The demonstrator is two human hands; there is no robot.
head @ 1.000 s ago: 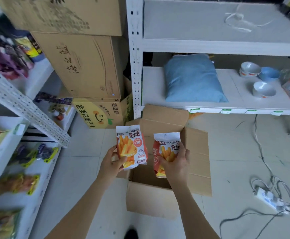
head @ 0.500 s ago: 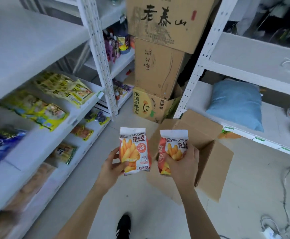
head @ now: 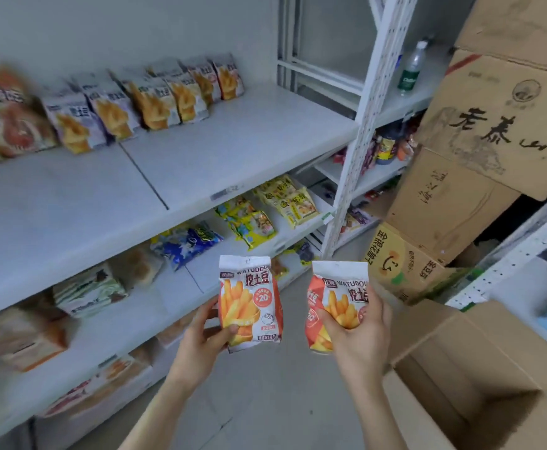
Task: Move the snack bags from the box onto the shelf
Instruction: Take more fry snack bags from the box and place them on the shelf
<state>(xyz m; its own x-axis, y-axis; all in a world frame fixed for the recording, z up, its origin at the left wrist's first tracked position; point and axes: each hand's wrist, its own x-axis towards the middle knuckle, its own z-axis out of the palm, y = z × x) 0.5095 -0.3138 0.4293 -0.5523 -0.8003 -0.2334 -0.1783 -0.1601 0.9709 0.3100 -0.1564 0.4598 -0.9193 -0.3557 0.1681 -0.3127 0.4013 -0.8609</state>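
Both hands are up in front of the shelf unit with one snack bag each, both bags out of the box.

- Left hand (head: pixel 205 334) grips the left snack bag (head: pixel 249 297) at its lower left edge, thumb across the front near the bottom, fingers curled behind. The bag is upright with its print facing the camera: orange and white, with fries on it.
- Right hand (head: pixel 359 332) grips the right snack bag (head: pixel 337 293), wrapped round its lower right part, back of the hand toward the camera. One digit lies across the front; I can't tell which. The bag is upright, turned slightly left, with its lower half partly covered by the hand.
- The two bags are side by side, near each other, not touching.

The box (head: pixel 480 368) sits on the floor (head: pixel 265 401) at lower right with its flaps open, just beside the right forearm. The inside is in shadow, so I can't tell what's in it.

The top shelf (head: pixel 220 151) is up and left of the held bags, well apart from them. A row of bags (head: pixel 142 99) with a similar fries print stands along its back, blurred.

On the lower shelves are yellow packets (head: pixel 285 203), a blue packet (head: pixel 187 241) and more packs further left, too blurred to read.

A white post (head: pixel 359 141) stands at the right end of the shelf. A water bottle (head: pixel 411 68) stands on a board behind it.

Stacked cartons (head: pixel 499 125) are at right, sitting on a yellow carton (head: pixel 405 264).
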